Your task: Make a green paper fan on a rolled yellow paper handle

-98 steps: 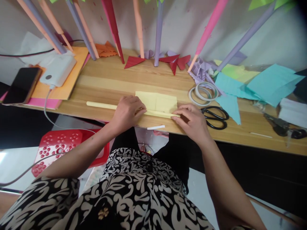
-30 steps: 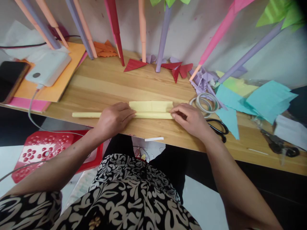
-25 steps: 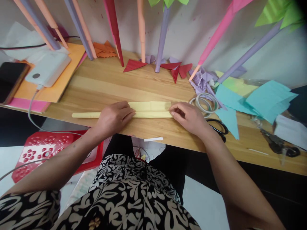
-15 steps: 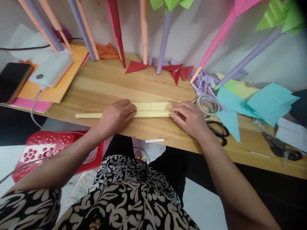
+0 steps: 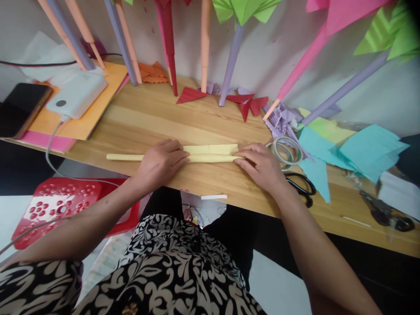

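Left hand (image 5: 164, 162), curled with its grip hidden, and right hand (image 5: 258, 162), pinching one end, touch a slim pale-yellow paper tube (image 5: 211, 158) lying on the wood-grained surface (image 5: 151, 118), probably light, easily crushed, and best held gently near both ends.

No readable text or labels.

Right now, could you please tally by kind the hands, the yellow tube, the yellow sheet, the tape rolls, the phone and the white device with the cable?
Hands, left hand and right hand: 2
The yellow tube: 1
The yellow sheet: 1
Tape rolls: 2
Phone: 1
White device with the cable: 1
Total: 8
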The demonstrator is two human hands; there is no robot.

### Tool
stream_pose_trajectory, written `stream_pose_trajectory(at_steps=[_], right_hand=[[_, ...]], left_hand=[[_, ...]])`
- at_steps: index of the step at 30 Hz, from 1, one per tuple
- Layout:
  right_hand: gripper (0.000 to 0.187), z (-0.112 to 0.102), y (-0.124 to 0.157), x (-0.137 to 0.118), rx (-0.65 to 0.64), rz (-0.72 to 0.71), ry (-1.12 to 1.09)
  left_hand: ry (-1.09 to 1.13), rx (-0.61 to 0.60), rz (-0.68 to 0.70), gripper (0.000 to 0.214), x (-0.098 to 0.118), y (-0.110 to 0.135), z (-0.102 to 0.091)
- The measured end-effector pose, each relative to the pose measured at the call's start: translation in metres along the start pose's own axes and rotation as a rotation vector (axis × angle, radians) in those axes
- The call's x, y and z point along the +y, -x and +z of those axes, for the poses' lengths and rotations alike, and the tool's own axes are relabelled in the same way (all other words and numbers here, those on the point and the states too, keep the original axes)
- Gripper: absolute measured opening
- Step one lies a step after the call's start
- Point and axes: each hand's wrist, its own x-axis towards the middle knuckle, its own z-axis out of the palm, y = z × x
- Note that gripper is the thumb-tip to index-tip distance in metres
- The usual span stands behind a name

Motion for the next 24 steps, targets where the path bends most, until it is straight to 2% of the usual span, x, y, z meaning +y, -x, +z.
stream_pose_trajectory(at_steps=[2, 6, 8, 12, 16, 20, 24], right_hand=[[0.017, 0.000, -0.003, 0.000, -0.028, 0.063, -0.041], [0.014, -0.003, -0.012, -0.001, -0.075, 0.290, -0.076], [0.010, -0.004, -0.017, -0.002, -0.096, 0.325, -0.073], [0.010, -0.002, -0.022, 0.000, -0.038, 0.241, -0.061], [0.012, 0.004, -0.023, 0.001, -0.010, 0.238, -0.034], [0.013, 0.006, -0.021, 0.001, 0.003, 0.218, 0.010], [0.014, 0.003, -0.014, 0.004, -0.022, 0.086, -0.010]], left_hand=[[-0.013, 0.002, -0.006, 0.027, -0.001, -0.002, 0.001], [-0.037, 0.009, -0.056, 0.023, -0.001, -0.007, 0.002], [-0.044, -0.006, -0.071, 0.024, -0.001, -0.010, 0.000], [-0.092, -0.011, -0.080, 0.032, -0.001, -0.015, -0.001], [-0.135, -0.009, -0.035, 0.037, 0.000, -0.016, 0.000], [-0.181, -0.073, 0.002, 0.034, 0.003, -0.014, 0.001], [-0.208, -0.146, -0.046, 0.033, 0.005, -0.013, 0.000]])
